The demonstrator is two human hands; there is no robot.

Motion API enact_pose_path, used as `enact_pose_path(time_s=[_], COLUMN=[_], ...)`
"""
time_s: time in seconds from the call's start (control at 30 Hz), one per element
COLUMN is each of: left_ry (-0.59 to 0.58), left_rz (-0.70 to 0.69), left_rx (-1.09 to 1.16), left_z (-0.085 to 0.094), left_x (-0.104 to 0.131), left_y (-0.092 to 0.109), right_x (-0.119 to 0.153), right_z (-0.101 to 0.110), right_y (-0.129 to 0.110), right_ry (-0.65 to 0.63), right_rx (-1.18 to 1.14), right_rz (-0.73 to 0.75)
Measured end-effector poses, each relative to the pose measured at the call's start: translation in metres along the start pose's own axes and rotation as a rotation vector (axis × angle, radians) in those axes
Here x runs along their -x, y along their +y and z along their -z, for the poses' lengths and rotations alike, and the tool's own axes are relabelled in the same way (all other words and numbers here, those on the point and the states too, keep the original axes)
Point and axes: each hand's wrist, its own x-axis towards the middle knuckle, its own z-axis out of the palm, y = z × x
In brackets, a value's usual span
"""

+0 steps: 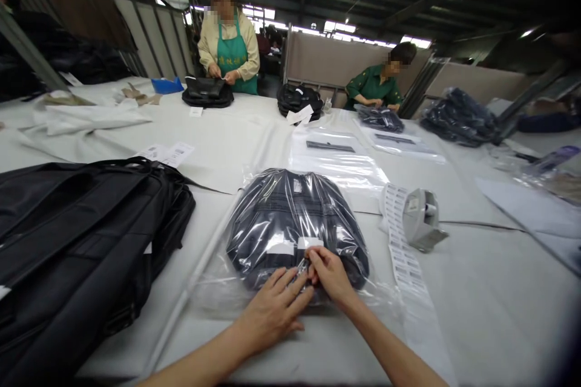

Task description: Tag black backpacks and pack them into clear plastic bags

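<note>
Pale worktable in a workshop, dark bag within clear plastic wrap at near centre, left hand laid over it, slightly spread, right hand pinching gathered wrap, black backpack near left, label strip right, co-worker far left.

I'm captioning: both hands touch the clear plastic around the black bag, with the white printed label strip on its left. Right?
No: the head view shows the white printed label strip right of the black bag; the left hand and right hand touch the clear plastic.
</note>
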Motion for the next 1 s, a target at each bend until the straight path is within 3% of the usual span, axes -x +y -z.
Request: enact_pose_path(time_s=[0.1, 0.17, 0.27, 0.37, 0.57, 0.7, 0.87, 1.0], left_ry=[-0.017, -0.005, 0.015, 0.008, 0.049, 0.109, 0.180, 0.224], left_rz=[0.026, 0.023, 0.007, 0.019, 0.065, 0.029, 0.019, 0.028], left_rx=[-0.027, -0.046, -0.089, -0.110, -0.163, -0.217, -0.249, -0.236], left_z=[-0.011, -0.010, -0.009, -0.012, -0.022, -0.027, -0.033, -0.033], left_x=[0.005, 0.009, 0.010, 0.009, 0.009, 0.011, 0.010, 0.008], left_y=[-0.008, -0.008, -0.005, -0.004, -0.001, -0.003, -0.008, -0.008], right_x=[0.007, 0.018, 0.034, 0.038, 0.036, 0.046, 0.062, 0.071], right_z=[0.024, 0.043, 0.066, 0.077, 0.089, 0.105, 0.122, 0.132], right_y=[-0.014, -0.025, -0.030, -0.016, 0.015, 0.031, 0.053, 0.057], right_ry=[0.076, 0.054, -0.150, -0.239, -0.183, 0.031, 0.266, 0.279], right_rx=[-0.058, 0.198, 0.711, 0.948, 0.954, 0.963, 0.715, 0.440], right_rz=[0.028, 0.213, 0.538, 0.655, 0.671, 0.657, 0.475, 0.246])
